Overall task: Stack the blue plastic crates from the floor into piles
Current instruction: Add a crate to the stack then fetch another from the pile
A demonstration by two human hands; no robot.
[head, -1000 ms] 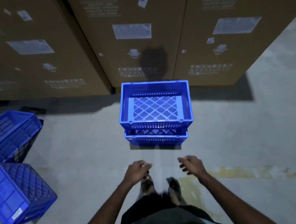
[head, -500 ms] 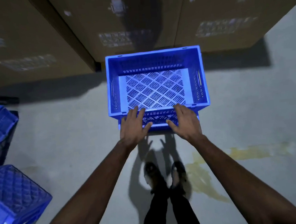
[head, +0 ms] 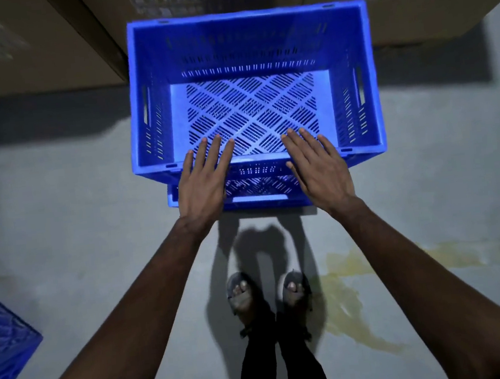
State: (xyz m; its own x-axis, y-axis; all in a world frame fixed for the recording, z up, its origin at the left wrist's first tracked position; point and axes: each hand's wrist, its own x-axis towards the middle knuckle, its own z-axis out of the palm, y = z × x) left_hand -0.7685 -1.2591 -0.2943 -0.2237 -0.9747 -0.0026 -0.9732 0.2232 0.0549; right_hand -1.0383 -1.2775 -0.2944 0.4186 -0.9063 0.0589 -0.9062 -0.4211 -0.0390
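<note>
An empty blue plastic crate [head: 246, 44] with a slotted lattice floor sits upright on top of a second blue crate [head: 261, 192], whose front edge shows just below it. My left hand [head: 203, 182] lies flat over the top crate's near rim, fingers straight and spread, tips reaching inside. My right hand [head: 317, 166] lies the same way on the rim a little to the right. Neither hand curls around anything.
Tall brown cardboard boxes [head: 26, 43] stand right behind the stack. Another blue crate [head: 2, 342] lies at the lower left edge on the grey concrete floor. My two feet [head: 267, 292] stand just in front of the stack, beside a yellow floor stain [head: 346, 299].
I have stepped closer and bent over the stack. Both hands went from hanging near my waist to lying flat on the top crate's near rim.
</note>
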